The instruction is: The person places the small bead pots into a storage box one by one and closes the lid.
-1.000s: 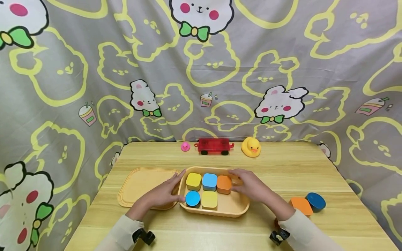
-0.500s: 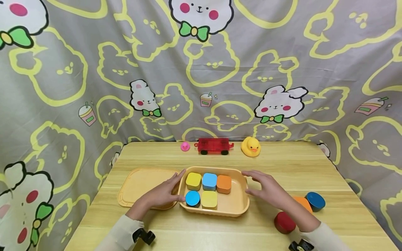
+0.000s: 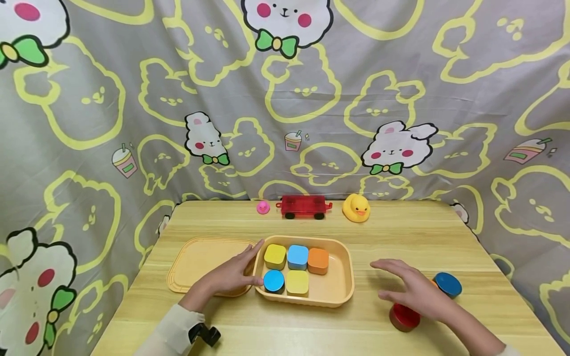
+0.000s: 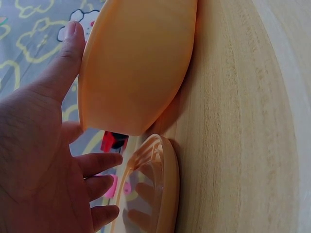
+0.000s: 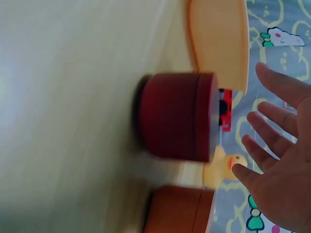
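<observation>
Pale cream long sleeves (image 3: pixel 171 330) cover both forearms, with a black clip-like mount (image 3: pixel 204 334) at the left cuff.

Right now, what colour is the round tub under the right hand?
Dark red; the round tub shows best in the right wrist view.

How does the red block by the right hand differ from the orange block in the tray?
The red block is round and sits on the table under the right hand. The orange block is squarish and sits in the tray, clear of both hands. Both stand flat, lid side up.
</observation>
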The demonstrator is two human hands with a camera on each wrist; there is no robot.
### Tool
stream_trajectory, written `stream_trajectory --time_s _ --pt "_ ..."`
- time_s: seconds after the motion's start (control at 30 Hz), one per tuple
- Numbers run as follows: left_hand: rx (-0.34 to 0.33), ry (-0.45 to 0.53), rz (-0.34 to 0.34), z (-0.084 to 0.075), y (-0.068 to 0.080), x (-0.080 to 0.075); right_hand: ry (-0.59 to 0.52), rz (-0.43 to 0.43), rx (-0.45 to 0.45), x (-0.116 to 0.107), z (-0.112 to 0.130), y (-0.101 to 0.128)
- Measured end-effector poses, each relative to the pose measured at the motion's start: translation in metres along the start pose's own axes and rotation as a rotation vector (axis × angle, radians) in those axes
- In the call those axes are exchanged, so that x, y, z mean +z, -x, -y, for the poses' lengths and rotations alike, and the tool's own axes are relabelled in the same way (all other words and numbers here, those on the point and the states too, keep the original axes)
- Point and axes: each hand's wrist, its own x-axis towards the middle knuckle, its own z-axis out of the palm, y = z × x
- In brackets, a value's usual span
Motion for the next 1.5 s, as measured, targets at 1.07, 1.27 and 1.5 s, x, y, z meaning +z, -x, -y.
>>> stream_trajectory --time_s 1.07,1.27,1.5 --pt "0.003 0.002 0.003 0.0 0.0 0.0 0.168 -0.003 -0.23 0.001 -0.054 0.051" --pt "-0.001 0.003 0.004 -0.001 0.0 -0.001 0.244 -0.011 -0.185 -0.003 -0.043 0.048" --pt "-0.007 0.014 0.008 0.0 0.0 -0.001 0.14 0.09 -0.08 -0.009 -0.023 0.033"
